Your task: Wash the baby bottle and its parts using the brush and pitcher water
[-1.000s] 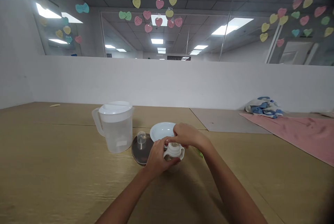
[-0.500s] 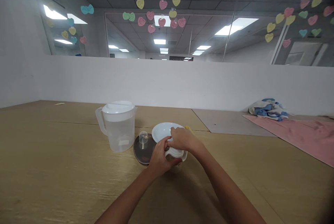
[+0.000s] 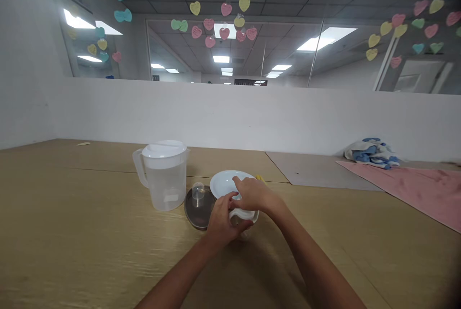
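Observation:
A small clear container with a white top (image 3: pixel 248 215) stands near the middle of the table, mostly covered by my hands. My left hand (image 3: pixel 224 220) is wrapped around its left side, thumb toward the front. Over its top, my right hand (image 3: pixel 252 193) is closed with bent fingers; what they pinch, if anything, is hidden. A white bowl (image 3: pixel 221 181) lies just behind my hands. To their left is a dark round tray (image 3: pixel 194 216), and a small clear cup (image 3: pixel 198 193) stands on it.
A clear plastic pitcher (image 3: pixel 165 179) with a white lid stands to the left of the tray. Something yellow (image 3: pixel 261 179) shows behind my right hand. A pink cloth (image 3: pixel 414 186) and a crumpled blue-and-white cloth (image 3: pixel 372 153) lie at the right, by the wall (image 3: pixel 230 112).
My right hand has shifted slightly at the container's top, with its fingers a little differently bent. My left hand keeps its hold. The whole view has moved slightly.

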`<state>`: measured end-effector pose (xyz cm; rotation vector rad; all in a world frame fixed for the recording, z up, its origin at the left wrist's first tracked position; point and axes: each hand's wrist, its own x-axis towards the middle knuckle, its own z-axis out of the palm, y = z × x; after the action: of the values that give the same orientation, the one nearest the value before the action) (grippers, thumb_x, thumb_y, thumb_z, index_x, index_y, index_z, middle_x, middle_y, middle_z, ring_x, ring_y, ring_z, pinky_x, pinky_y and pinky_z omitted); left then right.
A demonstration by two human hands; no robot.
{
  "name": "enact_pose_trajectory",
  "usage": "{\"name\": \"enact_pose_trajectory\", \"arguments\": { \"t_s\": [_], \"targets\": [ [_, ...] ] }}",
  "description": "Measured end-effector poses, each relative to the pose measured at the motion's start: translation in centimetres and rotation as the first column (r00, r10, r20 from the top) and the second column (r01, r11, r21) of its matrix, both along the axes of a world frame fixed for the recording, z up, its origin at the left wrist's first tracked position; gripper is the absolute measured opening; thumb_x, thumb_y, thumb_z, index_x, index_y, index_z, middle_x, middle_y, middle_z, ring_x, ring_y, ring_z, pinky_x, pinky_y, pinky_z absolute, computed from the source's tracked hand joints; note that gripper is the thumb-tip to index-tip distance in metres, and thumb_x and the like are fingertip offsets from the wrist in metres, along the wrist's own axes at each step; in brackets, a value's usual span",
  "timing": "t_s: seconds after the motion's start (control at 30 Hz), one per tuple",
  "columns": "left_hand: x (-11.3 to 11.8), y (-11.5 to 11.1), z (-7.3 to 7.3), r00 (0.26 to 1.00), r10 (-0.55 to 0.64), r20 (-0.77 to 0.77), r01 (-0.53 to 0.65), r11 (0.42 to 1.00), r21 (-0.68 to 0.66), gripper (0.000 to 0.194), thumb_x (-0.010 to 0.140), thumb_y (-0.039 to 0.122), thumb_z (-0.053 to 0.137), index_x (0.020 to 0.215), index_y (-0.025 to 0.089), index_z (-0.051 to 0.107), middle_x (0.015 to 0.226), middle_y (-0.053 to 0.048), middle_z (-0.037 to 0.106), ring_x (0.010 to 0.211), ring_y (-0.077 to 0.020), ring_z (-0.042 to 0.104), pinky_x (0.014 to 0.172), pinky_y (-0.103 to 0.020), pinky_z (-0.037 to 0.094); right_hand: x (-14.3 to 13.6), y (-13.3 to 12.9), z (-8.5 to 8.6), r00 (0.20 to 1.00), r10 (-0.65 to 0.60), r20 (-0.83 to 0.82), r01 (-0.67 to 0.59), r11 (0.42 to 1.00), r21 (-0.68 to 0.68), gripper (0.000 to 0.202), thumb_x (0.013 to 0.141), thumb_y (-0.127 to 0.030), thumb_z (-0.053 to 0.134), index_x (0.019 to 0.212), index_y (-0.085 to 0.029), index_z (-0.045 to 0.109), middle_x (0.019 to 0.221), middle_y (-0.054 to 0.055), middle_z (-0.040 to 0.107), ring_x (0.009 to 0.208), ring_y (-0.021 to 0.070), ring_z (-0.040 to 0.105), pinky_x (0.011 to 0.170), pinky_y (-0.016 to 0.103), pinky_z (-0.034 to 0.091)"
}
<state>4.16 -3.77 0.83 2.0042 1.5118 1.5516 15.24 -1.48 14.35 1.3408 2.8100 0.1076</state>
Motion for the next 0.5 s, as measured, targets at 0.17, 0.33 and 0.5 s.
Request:
{"name": "enact_pose_trajectory", "arguments": {
  "t_s": [0.17,0.33,0.5],
  "targets": [
    [-0.5,0.1,0.1,0.977,0.038,-0.208,-0.012,0.992,0.124,0.080,0.062,0.057,0.066,0.125,0.016,0.040,0.115,-0.014,0.057,0.107,-0.0281,0.052,0.093,-0.046,0.040,0.2,0.3,0.1,0.997,-0.034,-0.063,0.030,0.997,-0.066,0.058,0.066,-0.053,0.059,0.108,-0.014,0.050,0.095,0.013,0.063,0.085,0.0276,0.061,0.058,0.028,0.041],
    [-3.8,0.6,1.2,0.923,0.008,-0.386,0.088,0.969,0.231,0.070,0.077,0.051,0.050,0.134,0.015,0.029,0.124,-0.014,0.052,0.116,-0.0270,0.045,0.101,-0.047,0.031,0.2,0.3,0.2,0.997,-0.050,-0.051,0.047,0.997,-0.067,0.059,0.064,-0.053,0.060,0.109,-0.015,0.053,0.102,0.014,0.062,0.092,0.0276,0.060,0.062,0.029,0.042],
    [-7.4,2.6,0.3,0.896,0.370,-0.245,-0.331,0.925,0.187,0.038,0.086,0.026,0.036,0.123,0.015,0.042,0.125,-0.013,0.050,0.121,-0.0250,0.041,0.099,-0.044,0.034,-0.1,0.8,-0.3,0.998,-0.042,-0.036,0.040,0.998,-0.042,0.060,0.066,-0.056,0.057,0.109,-0.015,0.055,0.104,0.014,0.062,0.093,0.0287,0.059,0.067,0.032,0.043]
  ]
}}
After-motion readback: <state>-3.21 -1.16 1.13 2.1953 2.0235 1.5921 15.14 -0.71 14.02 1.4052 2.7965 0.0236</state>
